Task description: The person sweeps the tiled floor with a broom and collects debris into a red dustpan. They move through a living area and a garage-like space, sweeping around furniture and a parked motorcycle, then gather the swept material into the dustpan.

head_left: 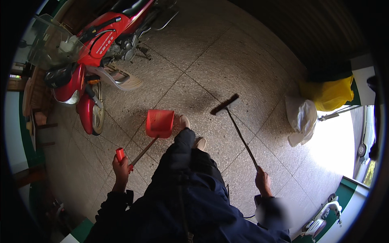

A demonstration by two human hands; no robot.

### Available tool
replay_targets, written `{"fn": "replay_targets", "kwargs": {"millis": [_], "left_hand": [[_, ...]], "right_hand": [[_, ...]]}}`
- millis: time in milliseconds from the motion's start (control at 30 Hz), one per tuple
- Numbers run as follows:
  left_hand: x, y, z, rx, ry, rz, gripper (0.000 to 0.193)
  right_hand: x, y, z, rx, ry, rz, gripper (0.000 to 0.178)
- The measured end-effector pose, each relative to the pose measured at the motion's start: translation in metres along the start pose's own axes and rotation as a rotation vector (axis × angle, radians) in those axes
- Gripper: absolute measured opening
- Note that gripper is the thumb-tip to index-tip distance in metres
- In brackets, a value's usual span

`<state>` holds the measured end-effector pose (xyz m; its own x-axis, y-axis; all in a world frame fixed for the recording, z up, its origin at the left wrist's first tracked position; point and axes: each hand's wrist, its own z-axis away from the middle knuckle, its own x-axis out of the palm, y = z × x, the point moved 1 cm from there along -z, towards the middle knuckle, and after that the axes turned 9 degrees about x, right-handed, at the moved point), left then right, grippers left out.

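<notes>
My left hand is closed round the red handle of a long-handled dustpan. The red pan of that dustpan rests on the speckled floor, just left of my forward shoe. Out to the right, my right hand grips the dark stick of a broom. Its narrow brown head lies ahead of my feet, on or just over the floor, apart from the dustpan. Small dark bits are scattered over the floor around both tools.
A red motorcycle stands at the far left. Yellow and white plastic bags sit by the wall at the right, beside a bright doorway. A small white scooter is at the lower right. My shoes are on the tiled floor.
</notes>
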<state>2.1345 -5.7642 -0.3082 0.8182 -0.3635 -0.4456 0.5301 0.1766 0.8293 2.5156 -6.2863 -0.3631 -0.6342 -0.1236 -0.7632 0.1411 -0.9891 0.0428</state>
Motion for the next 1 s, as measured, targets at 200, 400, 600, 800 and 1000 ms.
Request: {"fn": "replay_targets", "kwargs": {"millis": [200, 400, 600, 800, 1000], "left_hand": [[0.018, 0.006, -0.031, -0.019, -0.015, 0.002, 0.008], [0.043, 0.029, -0.076, -0.174, 0.061, 0.041, 0.012], [0.048, 0.032, -0.118, -0.301, 0.116, 0.072, 0.025], [0.053, 0.038, -0.148, -0.303, 0.071, 0.129, 0.026], [0.047, 0.055, -0.172, -0.385, 0.107, 0.171, 0.029]], "right_hand": [[-0.041, -0.171, -0.104, -0.253, -0.033, 0.058, 0.045], [-0.053, -0.370, -0.165, -0.472, -0.096, 0.178, 0.050], [-0.043, -0.550, -0.203, -0.628, -0.160, 0.250, 0.058], [-0.031, -0.574, -0.258, -0.493, -0.147, 0.286, 0.049], [-0.084, -0.394, -0.277, -0.248, -0.169, 0.394, 0.056]]}}
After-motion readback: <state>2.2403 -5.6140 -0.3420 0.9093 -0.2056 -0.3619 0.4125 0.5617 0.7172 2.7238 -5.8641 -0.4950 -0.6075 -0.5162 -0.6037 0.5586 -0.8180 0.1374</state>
